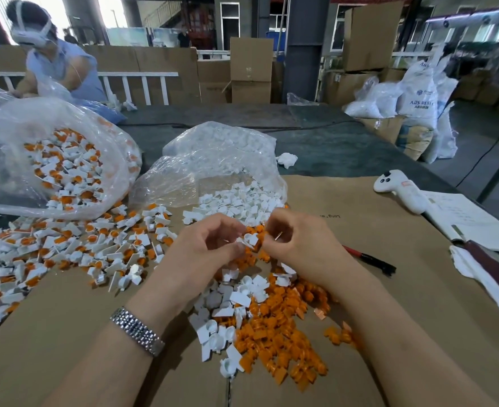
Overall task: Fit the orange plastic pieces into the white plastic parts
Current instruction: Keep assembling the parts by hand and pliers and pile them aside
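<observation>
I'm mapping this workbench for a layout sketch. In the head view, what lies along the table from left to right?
Clear bag of assembled orange-and-white parts → bag of white parts → left hand and right hand together holding a white part → red-and-black pen → white controller → open notebook.

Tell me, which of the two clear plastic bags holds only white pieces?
The smaller clear plastic bag in the middle, beyond the hands, holds only white plastic parts. The larger clear plastic bag on the left holds white parts with orange pieces already fitted.
</observation>
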### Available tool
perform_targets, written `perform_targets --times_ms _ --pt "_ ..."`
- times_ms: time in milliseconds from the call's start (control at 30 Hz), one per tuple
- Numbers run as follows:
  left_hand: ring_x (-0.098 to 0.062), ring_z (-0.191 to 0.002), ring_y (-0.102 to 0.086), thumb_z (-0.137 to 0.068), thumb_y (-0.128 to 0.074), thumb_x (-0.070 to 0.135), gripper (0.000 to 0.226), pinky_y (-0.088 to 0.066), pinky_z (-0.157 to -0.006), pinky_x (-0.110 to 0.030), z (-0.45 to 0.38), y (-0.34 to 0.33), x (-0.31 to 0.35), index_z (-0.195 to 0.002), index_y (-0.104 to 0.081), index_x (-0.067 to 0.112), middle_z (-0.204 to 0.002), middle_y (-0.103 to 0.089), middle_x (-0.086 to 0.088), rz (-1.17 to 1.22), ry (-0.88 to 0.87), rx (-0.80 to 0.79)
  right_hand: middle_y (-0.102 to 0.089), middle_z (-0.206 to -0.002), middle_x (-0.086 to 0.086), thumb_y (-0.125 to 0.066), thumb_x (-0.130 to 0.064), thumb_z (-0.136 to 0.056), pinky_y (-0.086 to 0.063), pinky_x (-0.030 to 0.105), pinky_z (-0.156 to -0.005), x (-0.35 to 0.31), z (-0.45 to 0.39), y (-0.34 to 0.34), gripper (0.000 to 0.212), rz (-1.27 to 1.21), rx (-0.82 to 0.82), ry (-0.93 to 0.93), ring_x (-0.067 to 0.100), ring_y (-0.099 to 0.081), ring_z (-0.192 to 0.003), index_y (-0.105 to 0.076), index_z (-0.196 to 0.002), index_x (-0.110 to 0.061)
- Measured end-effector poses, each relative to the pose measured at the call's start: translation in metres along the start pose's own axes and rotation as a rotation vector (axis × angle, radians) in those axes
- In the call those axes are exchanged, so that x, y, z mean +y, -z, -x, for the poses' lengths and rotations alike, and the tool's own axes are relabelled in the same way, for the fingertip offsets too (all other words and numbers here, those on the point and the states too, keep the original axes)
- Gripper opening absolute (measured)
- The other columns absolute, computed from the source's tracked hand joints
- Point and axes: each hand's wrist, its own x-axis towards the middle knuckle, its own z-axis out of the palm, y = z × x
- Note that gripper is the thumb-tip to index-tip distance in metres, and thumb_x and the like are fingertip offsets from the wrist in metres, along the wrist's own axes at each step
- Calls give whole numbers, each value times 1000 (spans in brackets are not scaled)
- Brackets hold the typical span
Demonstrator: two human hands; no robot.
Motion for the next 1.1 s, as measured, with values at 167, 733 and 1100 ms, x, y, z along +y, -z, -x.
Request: perform_targets --times_ms 167,733,1100 --pt "-19 -86 -78 -78 -78 27 17 -60 -73 -22 0 1 3 -95 -80 30 -94 -80 -5 244 57 -40 -73 -87 -7 -70 -17 -92 -61 30 -79 -10 6 3 12 -206 -93 58 8 -71 -82 -72 -102 -25" --pt "-31 -98 -76 -69 -83 14 40 -62 -76 -27 -4 5 2 -108 -79 6 -113 -74 -25 757 148 -99 -75 -95 -3 -65 -14 -97 -57 19 -81 -16 12 20 19 -502 -50 93 8 -73 -86 -72 -114 -19" --pt "-27 -86 -75 -78 -77 12 26 -62 -77 -27 0 -1 6 -103 -81 8 -101 -77 -22 538 81 -21 -69 -87 -8 -72 -15 -91 -58 26 -74 -23 15 12 8 -241 62 182 11 -66 -80 -74 -96 -20"
